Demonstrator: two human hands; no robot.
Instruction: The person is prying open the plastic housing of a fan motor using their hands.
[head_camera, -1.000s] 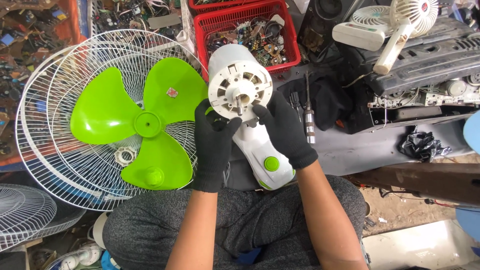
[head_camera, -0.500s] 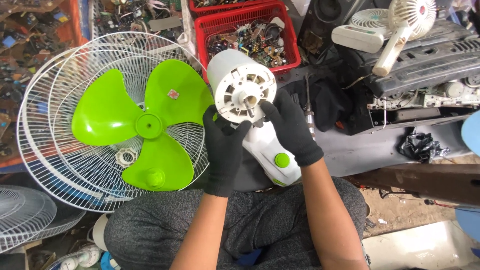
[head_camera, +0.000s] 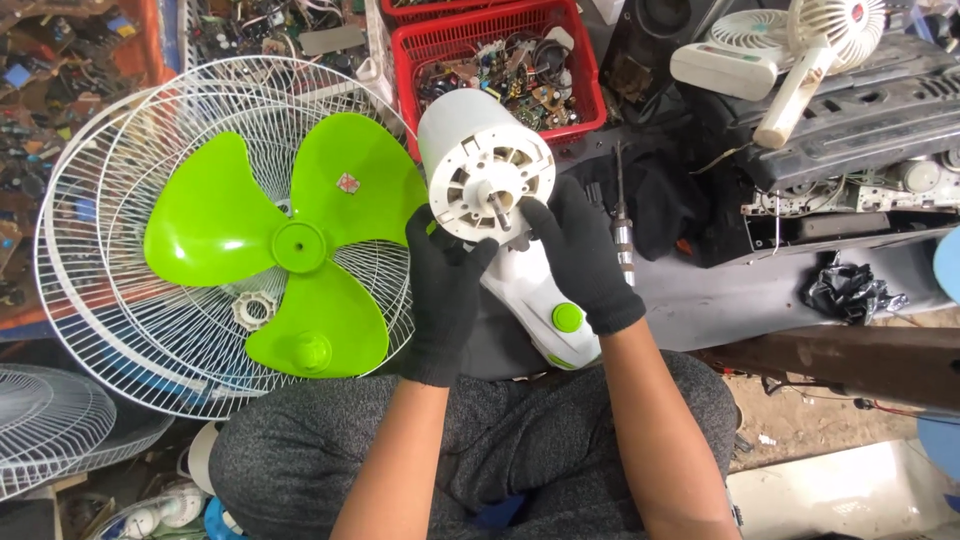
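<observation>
Fingers: both hands wear black gloves; the left hand (head_camera: 447, 300) and the right hand (head_camera: 582, 255) close around the white fan motor (head_camera: 487, 170) from two sides, fingertips near its front plate.
Motor place: it is held above the person's lap, front plate and bare shaft (head_camera: 497, 208) facing up to the camera; its white neck with a green knob (head_camera: 567, 317) points down toward the knees.
Left side: green fan blade (head_camera: 285, 245) lies on white wire grilles (head_camera: 120, 250) on the floor.
Far side: red basket (head_camera: 490, 55) with small electronic parts; a screwdriver (head_camera: 622, 225) lies just beside the right hand.
Risk: I judge the smooth round housing can slip in the gloves and drop on the knees, because the grip is only at the front edge.
</observation>
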